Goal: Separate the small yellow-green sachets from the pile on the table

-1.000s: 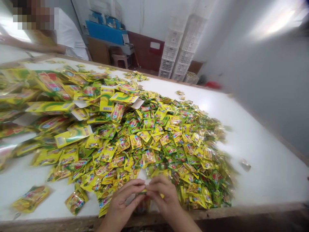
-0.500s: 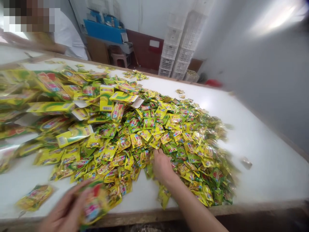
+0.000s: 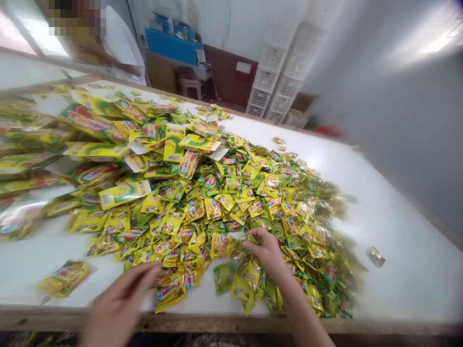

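A large heap of small shiny yellow and green sachets with fruit pictures covers the middle of the white table. At its near side my right hand pinches a green sachet between thumb and fingers. Loose sachets lie just below that hand. My left hand, blurred by motion, is at the table's front edge. Its fingers stretch toward a yellow sachet at the heap's lower left, and nothing shows in them. Whether the fingertips touch it I cannot tell.
Printed yellow-green cartons, several with open flaps, are piled on the left. A lone sachet lies on the right. The table has a raised wooden edge. White crates are stacked behind. A person stands at the far left.
The red-and-yellow printed packet that my left hand held no longer shows in it. My right hand has come up out of the heap with a green sachet. The view has shifted left.
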Tool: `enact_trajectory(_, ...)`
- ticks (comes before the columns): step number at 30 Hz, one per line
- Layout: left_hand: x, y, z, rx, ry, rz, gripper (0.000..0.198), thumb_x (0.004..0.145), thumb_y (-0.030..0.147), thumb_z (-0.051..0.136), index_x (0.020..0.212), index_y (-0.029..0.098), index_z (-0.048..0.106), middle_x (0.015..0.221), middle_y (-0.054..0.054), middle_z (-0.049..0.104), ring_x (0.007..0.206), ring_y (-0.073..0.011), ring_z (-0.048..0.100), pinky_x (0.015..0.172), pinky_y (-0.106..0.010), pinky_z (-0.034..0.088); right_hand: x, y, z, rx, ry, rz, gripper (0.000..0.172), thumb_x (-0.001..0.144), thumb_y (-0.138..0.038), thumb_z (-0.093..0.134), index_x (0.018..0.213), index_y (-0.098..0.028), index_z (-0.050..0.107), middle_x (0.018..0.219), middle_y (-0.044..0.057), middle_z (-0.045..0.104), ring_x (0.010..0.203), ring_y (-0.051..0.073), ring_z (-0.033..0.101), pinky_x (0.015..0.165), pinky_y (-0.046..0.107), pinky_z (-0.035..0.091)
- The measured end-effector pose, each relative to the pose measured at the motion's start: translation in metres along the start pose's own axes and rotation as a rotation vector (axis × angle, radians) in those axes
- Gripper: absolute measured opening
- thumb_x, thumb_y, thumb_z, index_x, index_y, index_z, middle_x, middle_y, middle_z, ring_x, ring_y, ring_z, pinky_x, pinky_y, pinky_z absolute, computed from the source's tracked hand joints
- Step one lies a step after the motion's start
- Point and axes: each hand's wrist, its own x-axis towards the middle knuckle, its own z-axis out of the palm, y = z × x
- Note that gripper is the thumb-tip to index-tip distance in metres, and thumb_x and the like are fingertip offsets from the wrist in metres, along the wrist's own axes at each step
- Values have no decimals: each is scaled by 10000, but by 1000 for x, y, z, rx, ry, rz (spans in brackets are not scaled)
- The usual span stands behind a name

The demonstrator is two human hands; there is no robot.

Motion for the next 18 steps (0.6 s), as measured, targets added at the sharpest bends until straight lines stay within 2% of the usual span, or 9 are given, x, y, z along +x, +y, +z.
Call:
enact_trajectory(1,7,7,21,-27,-84,18,319,880,460,562,1065,222,669,924,-32,735,794,-211,698,728,-322,560,-1,-2,3,104,-35,45,301,736,-407,708,882,-195,552,551,-83,484,415,110,459,407,225,372)
enact_trajectory(2,14,15,42,-26,-159,99,331,856,463,576,1054,218,675,935,-46,736,781,-216,695,710,-314,547,-3,-3,7,191,-57,72,319,732,-421,705,880,-202,527,539,-95,482,383,100,446,382,215,359)
enact_trajectory(3,21,24,63,29,-160,161,339,837,440,593,1076,211,667,998,-68,725,826,-230,686,741,-321,527,-5,-4,10,258,-67,86,333,724,-429,710,873,-206,513,541,-99,491,361,89,436,365,205,345)
enact_trajectory(5,32,38,96,109,-118,190,323,793,387,632,1062,210,663,991,-87,701,849,-258,659,727,-332,482,-9,-4,15,344,-53,87,344,705,-425,737,852,-201,522,582,-87,540,341,60,402,343,185,299)
enact_trajectory(7,40,44,114,126,-100,174,255,767,350,651,984,216,665,874,-64,675,775,-249,626,666,-314,436,-12,-4,16,401,-42,89,349,677,-404,778,853,-185,572,668,-48,615,374,51,423,354,177,291)
enact_trajectory(10,43,43,113,59,-155,148,134,749,343,664,778,218,624,663,5,584,611,-191,544,576,-267,381,-13,0,15,465,-69,91,365,641,-372,825,882,-166,642,793,12,678,541,112,571,466,206,424)
enact_trajectory(12,40,42,104,-17,-207,139,183,764,354,649,680,215,564,645,20,555,603,-166,529,573,-245,389,-13,3,15,500,-96,83,367,649,-356,830,903,-177,635,816,14,682,633,144,611,552,235,485)
enact_trajectory(15,31,45,90,-124,-261,121,222,837,362,571,685,215,502,668,31,539,627,-143,533,584,-214,408,-15,5,17,547,-132,72,391,662,-339,826,939,-213,580,809,-14,669,633,137,602,571,249,509)
enact_trajectory(18,22,51,85,-365,-334,-17,167,862,349,561,779,223,489,642,51,547,609,-131,546,575,-196,412,-18,2,19,547,-154,67,410,674,-345,816,973,-213,568,740,-29,645,612,136,602,574,261,527)
